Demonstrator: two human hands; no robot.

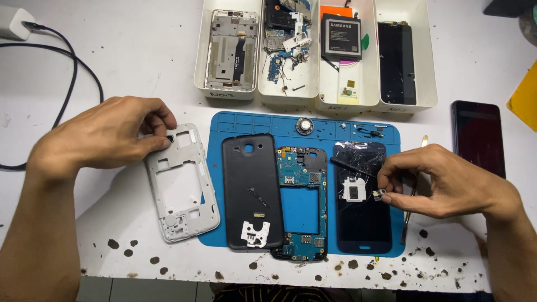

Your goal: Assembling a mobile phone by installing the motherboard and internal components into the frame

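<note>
Currently, a small metallic component (377, 194) is pinched between thumb and forefinger of the right hand (442, 182), held just above the dark cracked screen assembly (362, 196) at the 3 o'clock side of the blue rubber repair mat (224, 126). The fingers of this hand are drawn narrow around the part, and a slim black tool (349, 166) is seen lying across the glass just at its 10 o'clock. The grey plastic mid-frame (180, 184), lying off the mat at its 9 o'clock, is steadied at its top edge by the left hand (106, 137), whose fingertips are closed lightly on the frame's camera corner.

Judged from this, the tiny part is best kept low over the mat, so that a slip is caught by the rubber and not by the spotted white table (140, 56). A gentle pinch is advised, since such parts are easily bent. The black back cover (251, 190) and the blue circuit board (302, 201), lying between the two hands, are best left undisturbed, and the white compartment trays (313, 100) at 12 o'clock are well placed for loose pieces
</note>
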